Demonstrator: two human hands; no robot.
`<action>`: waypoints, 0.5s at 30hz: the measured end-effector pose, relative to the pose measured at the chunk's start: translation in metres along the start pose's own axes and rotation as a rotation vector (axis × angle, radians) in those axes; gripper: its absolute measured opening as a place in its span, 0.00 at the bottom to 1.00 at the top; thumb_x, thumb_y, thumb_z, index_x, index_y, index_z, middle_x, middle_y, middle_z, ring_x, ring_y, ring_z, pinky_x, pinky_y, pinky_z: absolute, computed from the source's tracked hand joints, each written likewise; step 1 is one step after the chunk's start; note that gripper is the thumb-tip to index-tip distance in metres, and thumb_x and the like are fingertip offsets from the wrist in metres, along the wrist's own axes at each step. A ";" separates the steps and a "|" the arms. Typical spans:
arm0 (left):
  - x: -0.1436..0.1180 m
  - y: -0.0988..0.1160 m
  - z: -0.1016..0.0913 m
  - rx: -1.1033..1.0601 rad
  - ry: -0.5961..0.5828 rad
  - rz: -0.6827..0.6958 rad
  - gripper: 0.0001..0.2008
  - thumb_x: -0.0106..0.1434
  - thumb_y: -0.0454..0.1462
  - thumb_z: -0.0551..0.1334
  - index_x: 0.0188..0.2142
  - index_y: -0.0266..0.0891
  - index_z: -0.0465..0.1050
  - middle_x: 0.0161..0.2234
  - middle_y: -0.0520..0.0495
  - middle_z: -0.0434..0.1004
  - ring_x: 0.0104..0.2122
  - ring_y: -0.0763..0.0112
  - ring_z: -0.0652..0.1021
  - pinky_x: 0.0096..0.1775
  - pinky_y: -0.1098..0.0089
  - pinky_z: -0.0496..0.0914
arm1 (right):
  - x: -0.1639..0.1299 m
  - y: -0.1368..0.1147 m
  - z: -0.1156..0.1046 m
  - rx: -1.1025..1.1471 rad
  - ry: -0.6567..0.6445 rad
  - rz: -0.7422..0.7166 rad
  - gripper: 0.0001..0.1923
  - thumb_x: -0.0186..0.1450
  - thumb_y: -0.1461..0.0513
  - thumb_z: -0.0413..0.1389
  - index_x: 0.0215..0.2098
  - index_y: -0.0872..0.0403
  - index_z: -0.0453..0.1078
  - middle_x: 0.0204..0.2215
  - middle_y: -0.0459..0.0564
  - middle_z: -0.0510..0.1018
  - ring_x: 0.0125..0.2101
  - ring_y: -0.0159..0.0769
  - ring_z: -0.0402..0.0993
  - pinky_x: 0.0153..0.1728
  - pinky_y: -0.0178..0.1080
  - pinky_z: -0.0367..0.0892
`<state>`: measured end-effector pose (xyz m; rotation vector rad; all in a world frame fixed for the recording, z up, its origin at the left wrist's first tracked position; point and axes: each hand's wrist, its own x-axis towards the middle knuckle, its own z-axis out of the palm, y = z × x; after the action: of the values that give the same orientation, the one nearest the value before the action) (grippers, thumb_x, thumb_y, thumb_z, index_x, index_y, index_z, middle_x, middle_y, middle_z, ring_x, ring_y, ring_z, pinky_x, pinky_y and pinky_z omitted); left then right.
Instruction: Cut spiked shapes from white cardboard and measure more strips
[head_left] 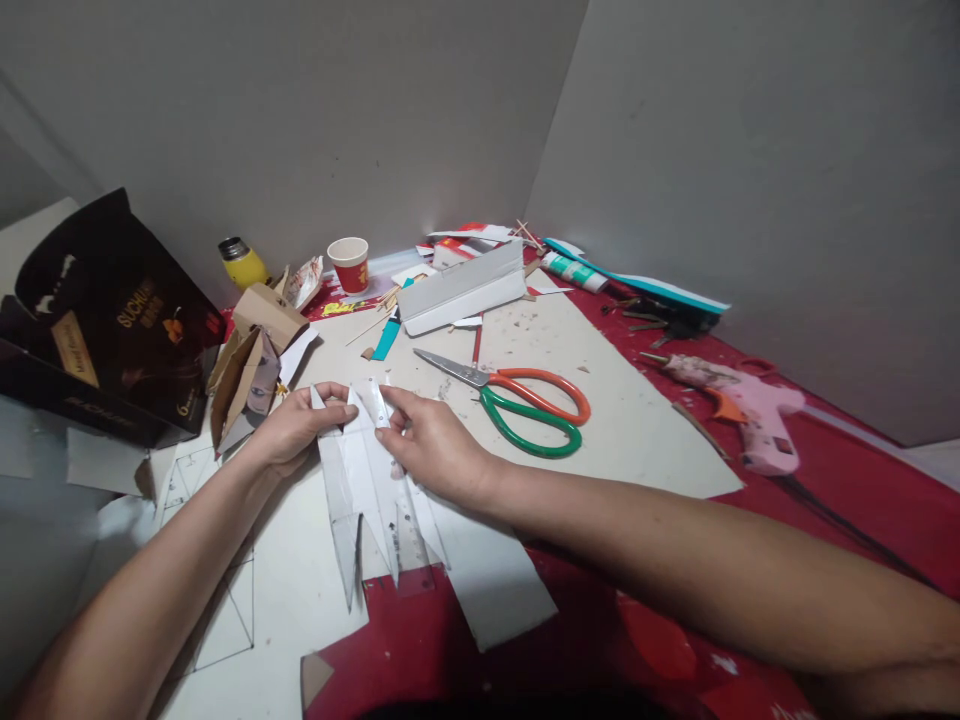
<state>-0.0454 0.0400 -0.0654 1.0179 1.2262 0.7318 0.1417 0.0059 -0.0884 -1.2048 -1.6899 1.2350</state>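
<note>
Pinching white card (367, 460) below the frame's centre, the left hand (294, 430) and right hand (439, 445) flank it; scissors (489, 379) lie right of centre.

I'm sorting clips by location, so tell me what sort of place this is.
Probably a craft or model-making workspace: a pink glue gun lies on the red surface, with scissors and pointed white pieces nearby.
</note>
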 end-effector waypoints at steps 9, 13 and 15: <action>0.001 -0.001 0.001 -0.004 -0.018 0.002 0.13 0.48 0.34 0.73 0.33 0.37 0.73 0.22 0.54 0.76 0.21 0.77 0.74 0.26 0.76 0.67 | 0.000 0.002 0.000 0.029 -0.002 0.037 0.29 0.64 0.68 0.53 0.63 0.64 0.59 0.27 0.43 0.72 0.16 0.25 0.71 0.18 0.29 0.66; 0.000 0.000 0.000 -0.008 -0.034 -0.001 0.13 0.49 0.34 0.71 0.35 0.37 0.73 0.23 0.54 0.77 0.22 0.77 0.74 0.27 0.76 0.68 | 0.001 0.000 -0.001 0.041 -0.013 0.063 0.29 0.64 0.69 0.53 0.63 0.64 0.58 0.28 0.43 0.71 0.16 0.25 0.71 0.18 0.29 0.66; 0.000 0.001 0.000 -0.005 -0.050 -0.007 0.15 0.49 0.33 0.71 0.37 0.37 0.73 0.24 0.54 0.77 0.23 0.77 0.75 0.29 0.75 0.69 | 0.001 0.000 -0.002 0.035 -0.009 0.069 0.30 0.64 0.69 0.53 0.64 0.63 0.58 0.28 0.43 0.71 0.16 0.25 0.71 0.18 0.29 0.66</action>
<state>-0.0458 0.0400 -0.0644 1.0215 1.1835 0.7004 0.1435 0.0072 -0.0875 -1.2475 -1.6391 1.3083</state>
